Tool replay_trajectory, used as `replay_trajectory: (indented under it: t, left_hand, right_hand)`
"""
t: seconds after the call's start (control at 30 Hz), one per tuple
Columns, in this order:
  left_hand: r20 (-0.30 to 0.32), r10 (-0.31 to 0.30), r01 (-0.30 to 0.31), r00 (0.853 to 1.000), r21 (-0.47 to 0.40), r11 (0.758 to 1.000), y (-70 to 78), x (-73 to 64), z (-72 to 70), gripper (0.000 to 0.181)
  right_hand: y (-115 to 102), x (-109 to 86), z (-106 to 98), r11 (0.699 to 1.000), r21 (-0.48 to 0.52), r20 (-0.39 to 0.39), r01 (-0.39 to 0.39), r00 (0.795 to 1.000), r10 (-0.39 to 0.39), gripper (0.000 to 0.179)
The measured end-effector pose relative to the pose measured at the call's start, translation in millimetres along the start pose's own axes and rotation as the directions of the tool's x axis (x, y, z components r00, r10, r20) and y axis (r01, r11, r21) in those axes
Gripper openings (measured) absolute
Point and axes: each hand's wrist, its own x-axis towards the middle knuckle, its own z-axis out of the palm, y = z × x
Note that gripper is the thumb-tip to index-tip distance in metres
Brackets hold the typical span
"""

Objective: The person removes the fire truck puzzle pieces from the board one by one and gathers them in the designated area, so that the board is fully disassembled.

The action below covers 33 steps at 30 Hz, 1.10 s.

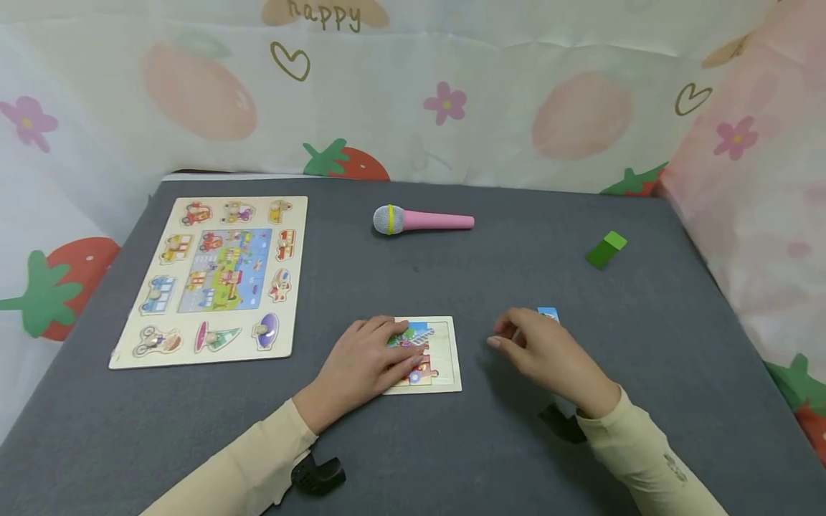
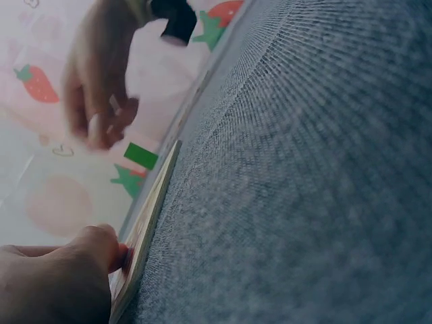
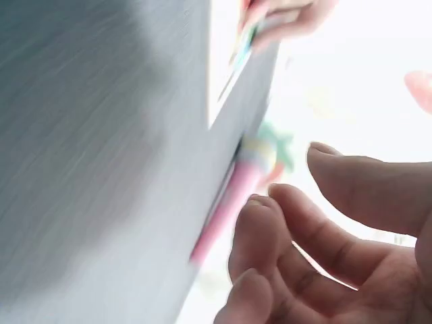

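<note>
My left hand [image 1: 371, 358] lies flat, fingers straight, on a small wooden jigsaw board [image 1: 447, 352] near the front middle of the grey table [image 1: 490, 459]. It covers the board's left half and its colourful fitted pieces. In the left wrist view my thumb [image 2: 101, 246] rests against the board's edge [image 2: 154, 212]. My right hand [image 1: 538, 347] hovers just right of the board with fingers loosely curled. A small blue puzzle piece [image 1: 548, 314] lies on the table right behind it. The right wrist view shows the fingers [image 3: 317, 229] bent with nothing between them.
A large wooden peg puzzle with vehicle pictures [image 1: 216, 279] lies at the left. A pink toy microphone [image 1: 422, 220] lies at the back middle, and a green block [image 1: 605, 249] at the back right. Strawberry-print fabric [image 1: 452, 86] walls the table on three sides.
</note>
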Motion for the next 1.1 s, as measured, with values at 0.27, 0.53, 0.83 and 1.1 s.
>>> replay_trajectory:
  t: [0.27,0.53,0.83,1.1]
  left_hand:
    - [-0.044,0.011,-0.009,0.999,0.028,1.0,1.4,-0.2,2.9,0.018]
    - [-0.084,0.013,-0.005,0.996,0.094,0.996,4.4,-0.3,0.7,0.018]
    - [-0.089,-0.085,0.094,0.992,0.099,0.991,15.4,-0.8,-0.4,0.017]
    - [-0.04,-0.133,0.138,0.99,0.153,0.979,22.7,0.2,-7.2,0.019]
  right_hand:
    - [-25.5,42.3,35.2,0.996,0.033,0.086,0.089,0.992,-0.091,0.018]
    - [-35.3,58.5,50.7,0.998,0.014,0.123,0.065,0.99,-0.066,0.021]
    - [-45.6,59.9,57.0,0.999,0.005,0.083,-0.05,0.995,0.049,0.015]
    - [-48.7,58.5,60.3,0.998,-0.001,0.035,-0.061,0.998,0.061,0.014]
